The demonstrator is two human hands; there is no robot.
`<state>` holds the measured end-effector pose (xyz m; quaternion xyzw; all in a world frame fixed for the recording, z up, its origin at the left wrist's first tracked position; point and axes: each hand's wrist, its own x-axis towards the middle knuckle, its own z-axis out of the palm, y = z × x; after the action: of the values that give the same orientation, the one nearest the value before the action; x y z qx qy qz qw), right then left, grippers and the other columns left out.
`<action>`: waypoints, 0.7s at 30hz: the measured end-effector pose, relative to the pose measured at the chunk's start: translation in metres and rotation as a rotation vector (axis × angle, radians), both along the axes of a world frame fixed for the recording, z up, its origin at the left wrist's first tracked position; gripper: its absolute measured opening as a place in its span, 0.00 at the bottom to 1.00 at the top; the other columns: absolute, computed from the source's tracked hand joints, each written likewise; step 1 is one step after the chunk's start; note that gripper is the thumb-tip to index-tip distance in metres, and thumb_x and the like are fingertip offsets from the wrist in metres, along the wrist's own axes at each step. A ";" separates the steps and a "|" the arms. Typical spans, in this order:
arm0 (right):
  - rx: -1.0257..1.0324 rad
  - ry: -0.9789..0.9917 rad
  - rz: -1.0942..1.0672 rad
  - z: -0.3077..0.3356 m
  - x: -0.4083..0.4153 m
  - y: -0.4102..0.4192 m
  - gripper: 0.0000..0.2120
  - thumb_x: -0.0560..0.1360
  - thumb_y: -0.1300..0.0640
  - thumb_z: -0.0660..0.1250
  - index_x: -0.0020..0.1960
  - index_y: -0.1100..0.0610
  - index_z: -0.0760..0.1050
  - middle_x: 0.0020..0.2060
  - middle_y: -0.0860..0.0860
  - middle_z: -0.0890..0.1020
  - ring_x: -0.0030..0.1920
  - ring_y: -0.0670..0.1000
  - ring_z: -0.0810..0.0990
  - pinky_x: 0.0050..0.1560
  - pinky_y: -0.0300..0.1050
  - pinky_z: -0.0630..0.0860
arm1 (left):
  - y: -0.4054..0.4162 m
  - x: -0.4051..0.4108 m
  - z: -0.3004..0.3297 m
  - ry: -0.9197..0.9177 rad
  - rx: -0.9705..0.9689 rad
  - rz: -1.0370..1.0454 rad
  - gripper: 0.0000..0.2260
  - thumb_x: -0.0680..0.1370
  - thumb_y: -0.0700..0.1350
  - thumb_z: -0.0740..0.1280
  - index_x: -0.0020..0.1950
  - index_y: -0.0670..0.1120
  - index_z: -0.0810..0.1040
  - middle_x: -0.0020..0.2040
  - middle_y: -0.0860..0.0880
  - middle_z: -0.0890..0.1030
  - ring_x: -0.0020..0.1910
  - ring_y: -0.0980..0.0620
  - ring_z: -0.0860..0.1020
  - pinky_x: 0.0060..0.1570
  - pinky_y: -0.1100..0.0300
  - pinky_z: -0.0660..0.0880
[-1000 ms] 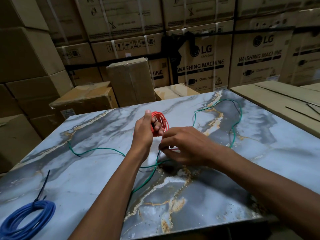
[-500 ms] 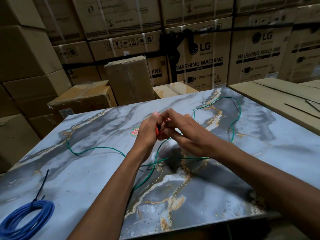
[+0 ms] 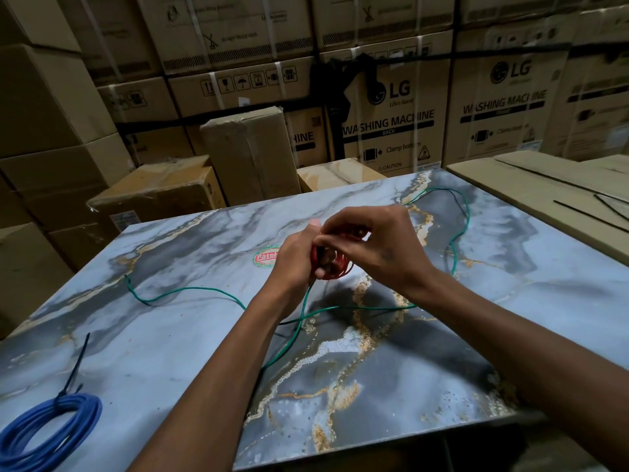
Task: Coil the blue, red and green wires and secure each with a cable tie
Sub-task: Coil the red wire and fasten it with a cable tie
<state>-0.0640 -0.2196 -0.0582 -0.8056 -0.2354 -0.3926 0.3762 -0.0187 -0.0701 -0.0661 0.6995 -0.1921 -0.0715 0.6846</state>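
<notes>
Both hands now meet at the red coil (image 3: 335, 267), above the table (image 3: 170, 335) sticker (image 3: 266, 257): left hand (image 3: 296, 257) grips it, right hand (image 3: 371, 247) has closed in from 1 second ago, fingers pinching there, likely tying.
</notes>
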 end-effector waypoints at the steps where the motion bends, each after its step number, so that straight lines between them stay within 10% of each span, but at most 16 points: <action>1: -0.001 -0.034 -0.045 0.000 0.000 -0.002 0.06 0.73 0.57 0.79 0.46 0.59 0.86 0.37 0.48 0.86 0.37 0.43 0.82 0.41 0.32 0.74 | 0.000 0.000 0.001 0.016 -0.005 -0.017 0.20 0.86 0.52 0.54 0.41 0.43 0.74 0.27 0.51 0.70 0.24 0.56 0.65 0.28 0.62 0.64; 12: 0.112 0.077 -0.124 -0.005 0.010 -0.012 0.06 0.77 0.54 0.74 0.49 0.56 0.87 0.39 0.46 0.86 0.40 0.45 0.83 0.38 0.37 0.78 | 0.004 -0.004 0.009 0.237 -0.211 -0.143 0.20 0.86 0.51 0.55 0.36 0.45 0.65 0.23 0.52 0.61 0.20 0.57 0.58 0.31 0.59 0.65; 21: -0.095 0.242 -0.221 -0.013 -0.004 0.010 0.22 0.85 0.47 0.48 0.55 0.55 0.79 0.41 0.50 0.80 0.44 0.52 0.73 0.47 0.56 0.72 | 0.006 0.000 0.011 0.253 -0.321 -0.092 0.20 0.85 0.50 0.55 0.34 0.45 0.64 0.22 0.53 0.62 0.19 0.59 0.59 0.33 0.59 0.61</action>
<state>-0.0677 -0.2100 -0.0712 -0.8848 -0.1167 -0.3202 0.3177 -0.0184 -0.0645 -0.0555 0.5572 -0.1452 -0.1585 0.8021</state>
